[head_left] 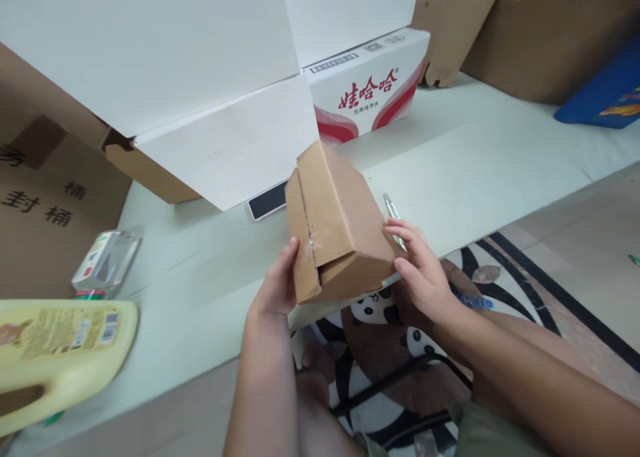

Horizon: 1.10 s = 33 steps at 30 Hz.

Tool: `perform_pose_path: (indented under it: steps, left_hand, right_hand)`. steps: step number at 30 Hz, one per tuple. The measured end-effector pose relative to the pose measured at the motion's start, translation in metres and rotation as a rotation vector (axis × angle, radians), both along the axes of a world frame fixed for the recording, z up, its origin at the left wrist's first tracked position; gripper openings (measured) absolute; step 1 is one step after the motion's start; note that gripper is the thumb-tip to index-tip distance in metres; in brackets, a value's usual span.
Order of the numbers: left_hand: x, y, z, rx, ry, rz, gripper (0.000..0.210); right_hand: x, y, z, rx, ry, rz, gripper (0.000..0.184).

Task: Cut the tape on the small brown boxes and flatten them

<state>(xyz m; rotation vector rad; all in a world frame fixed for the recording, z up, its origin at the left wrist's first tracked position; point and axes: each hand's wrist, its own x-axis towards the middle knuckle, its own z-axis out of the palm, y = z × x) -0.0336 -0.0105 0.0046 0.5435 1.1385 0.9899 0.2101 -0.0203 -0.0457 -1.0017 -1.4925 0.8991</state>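
Observation:
A small brown cardboard box (333, 210) is tilted at the front edge of the pale table, between my hands. A torn seam runs along its top, and the near end shows a slight gap at the flap. My left hand (277, 280) grips its left side, with the fingers mostly hidden behind it. On the right, my right hand (420, 263) holds the box's near right corner between thumb and fingers. Just beyond those fingers lies a slim silvery utility knife (391, 207), partly covered by the hand. Behind the box, a dark-faced phone-like device (269, 200) is partly hidden.
White cartons (235, 137) and a red-and-white water carton (370, 90) line the back. A large brown box (45, 203), a clear bottle (107, 260) and a yellow jug (90, 350) stand or lie at left. A blue container (600, 100) is at far right.

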Motion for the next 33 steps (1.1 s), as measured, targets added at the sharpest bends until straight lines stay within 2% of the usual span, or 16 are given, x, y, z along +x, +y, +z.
perform_pose_path:
  steps: [2, 4, 6, 9, 11, 13, 15, 17, 20, 24, 29, 33]
  left_hand:
    - [0.001, 0.003, -0.003, 0.028, 0.013, -0.017, 0.048]
    - [0.002, 0.006, -0.006, 0.081, 0.063, 0.022, 0.046]
    - [0.001, 0.009, -0.008, 0.139, 0.151, 0.107, 0.054]
    - [-0.003, 0.012, -0.011, 0.230, 0.331, 0.209, 0.070]
    - [-0.005, 0.013, -0.012, 0.290, 0.402, 0.214, 0.060]
    - [-0.005, 0.013, -0.013, 0.316, 0.357, 0.210, 0.042]
    - [-0.004, 0.013, -0.013, 0.324, 0.264, 0.212, 0.042]
    - [-0.002, 0.012, -0.012, 0.366, 0.222, 0.196, 0.050]
    - [-0.001, 0.011, -0.011, 0.420, 0.266, 0.151, 0.060]
    - [-0.002, 0.011, -0.012, 0.348, 0.361, 0.174, 0.080]
    - [-0.006, 0.014, -0.018, 0.325, 0.608, 0.137, 0.054]
    - [-0.010, 0.015, -0.027, 0.290, 0.650, 0.101, 0.058]
  right_hand:
    - [-0.001, 0.004, -0.003, -0.081, -0.010, -0.072, 0.041]
    - [-0.001, 0.007, -0.006, -0.187, -0.022, -0.070, 0.047]
    - [-0.001, 0.009, -0.008, -0.262, -0.031, -0.037, 0.054]
    - [0.000, 0.010, -0.007, -0.296, -0.041, -0.037, 0.064]
    - [0.002, 0.011, -0.004, -0.320, -0.038, -0.068, 0.071]
    - [0.003, 0.012, -0.001, -0.368, -0.014, -0.067, 0.076]
    - [0.004, 0.012, 0.001, -0.402, 0.017, -0.021, 0.079]
    - [0.004, 0.012, 0.004, -0.390, 0.019, 0.028, 0.081]
    - [0.003, 0.010, 0.008, -0.346, -0.053, 0.038, 0.085]
    - [0.002, 0.009, 0.012, -0.376, -0.090, 0.021, 0.087]
    - [0.003, 0.011, 0.015, -0.339, -0.153, -0.041, 0.094]
    - [0.005, 0.011, 0.017, -0.295, -0.199, -0.062, 0.090]
